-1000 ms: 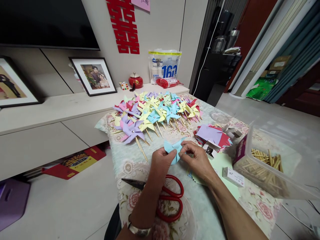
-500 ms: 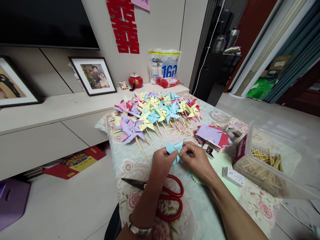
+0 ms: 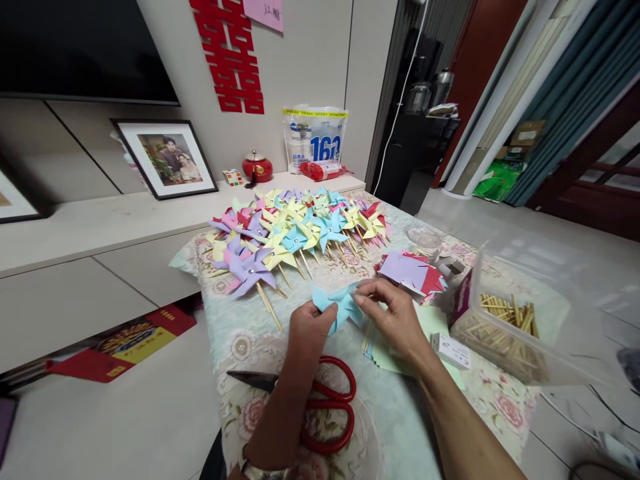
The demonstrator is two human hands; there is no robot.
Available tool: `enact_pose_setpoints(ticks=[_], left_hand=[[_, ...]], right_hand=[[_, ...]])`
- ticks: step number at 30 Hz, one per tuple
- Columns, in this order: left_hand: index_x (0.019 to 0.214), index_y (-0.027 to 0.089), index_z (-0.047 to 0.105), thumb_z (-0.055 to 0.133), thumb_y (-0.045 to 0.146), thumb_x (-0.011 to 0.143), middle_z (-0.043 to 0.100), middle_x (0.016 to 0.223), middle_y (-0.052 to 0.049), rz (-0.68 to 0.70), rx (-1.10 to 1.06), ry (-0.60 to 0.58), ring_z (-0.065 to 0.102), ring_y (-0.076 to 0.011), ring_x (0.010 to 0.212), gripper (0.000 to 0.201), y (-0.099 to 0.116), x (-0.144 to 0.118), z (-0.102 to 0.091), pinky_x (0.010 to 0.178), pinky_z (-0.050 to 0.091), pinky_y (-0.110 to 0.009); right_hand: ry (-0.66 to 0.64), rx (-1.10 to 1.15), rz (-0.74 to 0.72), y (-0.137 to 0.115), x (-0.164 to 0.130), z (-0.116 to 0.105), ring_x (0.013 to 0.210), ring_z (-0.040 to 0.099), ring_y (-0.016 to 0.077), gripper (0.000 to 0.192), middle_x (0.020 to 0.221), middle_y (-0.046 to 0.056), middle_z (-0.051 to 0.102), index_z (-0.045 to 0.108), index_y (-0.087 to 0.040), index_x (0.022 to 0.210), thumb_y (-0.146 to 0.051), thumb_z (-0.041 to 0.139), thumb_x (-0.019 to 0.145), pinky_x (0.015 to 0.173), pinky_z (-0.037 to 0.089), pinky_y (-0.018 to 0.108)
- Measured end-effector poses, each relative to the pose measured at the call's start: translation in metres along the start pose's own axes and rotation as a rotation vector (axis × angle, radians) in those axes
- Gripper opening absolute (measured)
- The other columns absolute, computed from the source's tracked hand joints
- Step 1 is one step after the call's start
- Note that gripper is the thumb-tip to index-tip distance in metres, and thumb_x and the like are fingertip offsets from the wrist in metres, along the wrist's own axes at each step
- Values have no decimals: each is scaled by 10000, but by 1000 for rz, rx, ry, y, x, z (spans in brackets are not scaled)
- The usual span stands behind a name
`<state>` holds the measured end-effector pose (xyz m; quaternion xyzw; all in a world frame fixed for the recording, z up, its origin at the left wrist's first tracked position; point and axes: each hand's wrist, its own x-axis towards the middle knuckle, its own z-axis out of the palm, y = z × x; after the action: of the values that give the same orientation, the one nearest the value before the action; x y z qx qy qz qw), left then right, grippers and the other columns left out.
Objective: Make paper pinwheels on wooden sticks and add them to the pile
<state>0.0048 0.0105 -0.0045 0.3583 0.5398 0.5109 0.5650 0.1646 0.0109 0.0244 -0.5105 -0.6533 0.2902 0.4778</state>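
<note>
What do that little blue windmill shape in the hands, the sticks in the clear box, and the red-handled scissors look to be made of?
The blue pinwheel, pinched by the left hand and right hand, looks like thin matte paper: it folds sharply. The sticks look like pale bare wood or bamboo. Their box seems clear plastic. The scissors show dark, probably metal blades; the glossy red handles may be plastic or coated.

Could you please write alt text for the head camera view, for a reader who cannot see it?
Both hands, left hand and right hand, hold a light blue paper pinwheel over a floral tablecloth. Finished pinwheels on sticks lie beyond, red scissors lie near, and a clear box of wooden sticks sits right.
</note>
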Motion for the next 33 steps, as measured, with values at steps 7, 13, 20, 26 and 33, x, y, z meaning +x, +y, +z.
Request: enact_pose_setpoints(ticks=[7, 13, 20, 26, 33], left_hand=[[738, 122, 749, 777, 323, 576, 714, 619, -7, -18, -79, 94, 600, -159, 567, 260, 2, 2, 2, 579, 472, -261], [766, 112, 739, 806, 352, 565, 720, 632, -19, -67, -115, 54, 600, -158, 565, 319, 1, 4, 2, 587, 486, -275], [726, 115, 730, 815, 343, 549, 710, 611, -14, -63, -145, 71, 589, -151, 550, 301, -3, 5, 4, 578, 477, -269], [735, 112, 742, 808, 362, 562, 711, 608, -18, -60, -138, 35, 596, -162, 559, 311, -5, 4, 4, 584, 477, -276], [752, 105, 748, 814, 367, 554, 733, 658, -35, -53, -121, 22, 601, -165, 582, 335, -4, 3, 5, 599, 475, -276]], right_hand=[[423, -321, 100, 12, 5, -50, 621, 600, 163, 223, 699, 20, 682, 678, -179, 776, -365, 586, 859, 641, 428, 275], [25, -1059, 393, 1, 0, -57, 750, 694, 263, 250, 816, 110, 755, 738, -194, 852, -226, 491, 880, 597, 352, 310], [-122, -1122, 533, 2, 6, -46, 910, 722, 303, 303, 994, 145, 768, 753, -237, 1026, -288, 475, 915, 676, 434, 325], [-131, -1101, 538, 7, 7, -44, 928, 724, 308, 288, 1010, 150, 765, 748, -234, 1022, -286, 488, 910, 682, 453, 322], [-117, -1098, 528, 9, 8, -41, 919, 729, 304, 287, 987, 162, 763, 725, -196, 1010, -206, 464, 891, 678, 459, 316]])
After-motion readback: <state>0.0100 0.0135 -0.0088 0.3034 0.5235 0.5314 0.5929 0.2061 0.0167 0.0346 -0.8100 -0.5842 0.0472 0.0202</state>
